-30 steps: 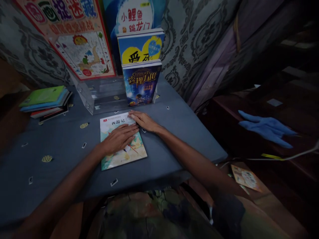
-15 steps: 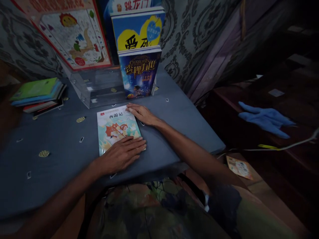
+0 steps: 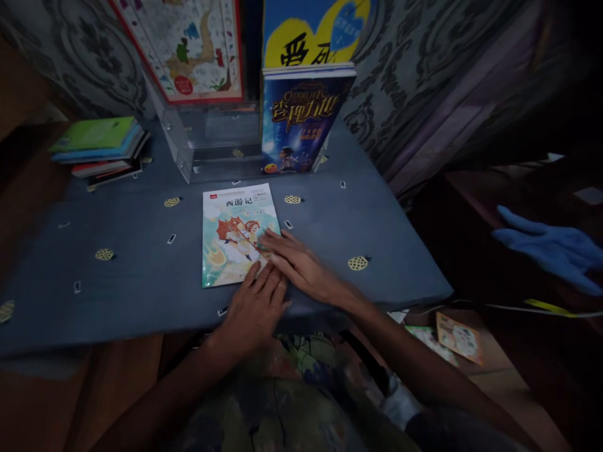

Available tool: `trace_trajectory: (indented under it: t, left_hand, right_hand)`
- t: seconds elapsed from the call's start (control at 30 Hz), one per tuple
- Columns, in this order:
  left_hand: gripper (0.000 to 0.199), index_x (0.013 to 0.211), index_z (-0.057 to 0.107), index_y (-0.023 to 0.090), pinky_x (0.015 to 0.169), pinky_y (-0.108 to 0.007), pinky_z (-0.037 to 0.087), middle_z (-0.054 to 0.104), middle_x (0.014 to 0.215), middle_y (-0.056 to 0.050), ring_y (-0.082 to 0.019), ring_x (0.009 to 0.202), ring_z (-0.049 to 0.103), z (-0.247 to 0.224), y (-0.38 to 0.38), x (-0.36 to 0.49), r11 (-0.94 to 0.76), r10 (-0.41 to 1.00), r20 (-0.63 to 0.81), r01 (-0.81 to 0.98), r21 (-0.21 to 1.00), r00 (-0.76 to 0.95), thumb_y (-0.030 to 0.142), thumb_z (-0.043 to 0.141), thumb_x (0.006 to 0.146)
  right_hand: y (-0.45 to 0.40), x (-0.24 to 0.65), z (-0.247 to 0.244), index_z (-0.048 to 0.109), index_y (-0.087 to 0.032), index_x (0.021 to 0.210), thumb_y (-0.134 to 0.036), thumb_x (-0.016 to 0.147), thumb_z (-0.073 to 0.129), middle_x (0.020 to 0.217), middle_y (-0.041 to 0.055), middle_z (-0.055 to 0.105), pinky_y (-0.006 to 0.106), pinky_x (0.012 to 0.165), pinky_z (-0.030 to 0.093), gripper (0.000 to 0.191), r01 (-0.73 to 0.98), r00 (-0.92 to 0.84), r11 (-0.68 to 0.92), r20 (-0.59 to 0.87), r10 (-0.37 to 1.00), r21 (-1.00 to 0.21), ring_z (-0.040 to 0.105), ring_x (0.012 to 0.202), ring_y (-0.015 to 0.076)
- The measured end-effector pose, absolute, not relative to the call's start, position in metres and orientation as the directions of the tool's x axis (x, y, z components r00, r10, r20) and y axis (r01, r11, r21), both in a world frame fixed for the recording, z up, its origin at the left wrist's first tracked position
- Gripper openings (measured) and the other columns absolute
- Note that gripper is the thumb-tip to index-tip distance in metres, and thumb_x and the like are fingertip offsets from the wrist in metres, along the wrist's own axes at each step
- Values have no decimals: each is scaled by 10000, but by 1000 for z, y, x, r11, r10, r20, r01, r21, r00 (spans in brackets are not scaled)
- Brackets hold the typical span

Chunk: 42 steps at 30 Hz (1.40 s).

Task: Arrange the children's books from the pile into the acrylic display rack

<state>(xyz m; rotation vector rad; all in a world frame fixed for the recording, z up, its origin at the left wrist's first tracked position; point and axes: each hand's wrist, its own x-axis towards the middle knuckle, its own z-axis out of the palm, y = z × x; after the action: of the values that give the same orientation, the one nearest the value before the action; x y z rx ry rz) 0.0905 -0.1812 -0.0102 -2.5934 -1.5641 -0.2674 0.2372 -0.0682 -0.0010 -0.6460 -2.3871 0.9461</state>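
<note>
A thin book with a teal and white illustrated cover (image 3: 235, 226) lies face up on the dark blue-grey tablecloth (image 3: 151, 276). My left hand (image 3: 258, 304) rests at the book's lower right corner, its spread fingers over the cover's bottom edge. Against its fingertips lies my right hand (image 3: 301, 267), flat and slightly blurred, with its fingers across the book's lower right side. Neither hand grips anything.
Behind the book, a clear acrylic stand (image 3: 181, 147) holds upright books, among them a dark blue one (image 3: 301, 125). A pile of books (image 3: 101, 147) sits at the back left. Blue gloves (image 3: 551, 248) and loose booklets (image 3: 459, 339) are off to the right.
My right hand has come down from the book's top right corner to its lower right side. My left hand now points more upward, beside it. The view has shifted.
</note>
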Motion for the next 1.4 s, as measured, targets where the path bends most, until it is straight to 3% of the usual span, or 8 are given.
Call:
trace_trajectory:
  t: [0.27,0.43,0.67,0.8,1.0,1.2,1.4]
  left_hand:
    - [522,1492,418,66,1210,-438,309,489,1532,-146,-238,1484,360,-5,-195,86,-404,889,234,915,-3,394,357,343,1066]
    - [492,1484,426,70,1212,-442,296,463,1551,-146,-244,1471,384,-10,-212,67,-381,895,245,925,-17,373,304,330,1063]
    - [473,1495,409,86,1206,-476,309,524,1497,-170,-250,1441,436,-12,-245,31,-233,924,319,972,39,209,202,379,1037]
    - [481,1502,402,98,1176,-455,368,571,1454,-163,-247,1395,498,-14,-255,21,-190,911,385,979,71,148,189,424,1030]
    - [460,1455,460,101,1067,-393,497,660,1333,-155,-229,1294,589,-20,-255,15,-212,835,538,969,124,114,100,406,998]
    - [305,1192,653,125,959,-357,552,729,1178,-121,-220,1115,683,-9,-247,7,-231,822,557,962,145,114,91,443,974]
    - [311,1208,646,113,922,-298,529,754,1160,-97,-186,1082,702,2,-237,5,-260,779,608,961,93,152,81,425,991]
  right_hand:
    - [-115,271,-6,301,-271,1580,-290,1064,365,1542,72,490,532,1211,352,520,317,-746,697,285,602,-643,441,1439,212]
    - [-117,270,-13,368,-272,1553,-261,1051,396,1515,79,523,544,1197,367,503,380,-766,745,265,586,-548,426,1447,226]
    - [-115,271,-10,423,-223,1524,-228,1042,413,1496,117,539,553,1187,375,482,399,-803,815,270,532,-421,438,1440,239]
    - [-116,255,5,432,-217,1518,-229,1031,445,1485,121,549,566,1219,305,487,304,-879,865,232,417,-400,453,1431,240]
    - [-115,199,27,328,-165,1563,-338,1044,466,1581,119,422,447,1267,237,564,74,-983,858,109,150,-508,346,1492,184]
    - [-83,147,24,376,-155,1542,-415,1066,387,1610,117,373,401,1271,220,542,16,-997,849,60,56,-528,295,1513,173]
    - [-17,106,11,440,-119,1506,-406,1059,403,1600,138,382,439,1272,193,533,42,-995,914,67,76,-404,272,1523,217]
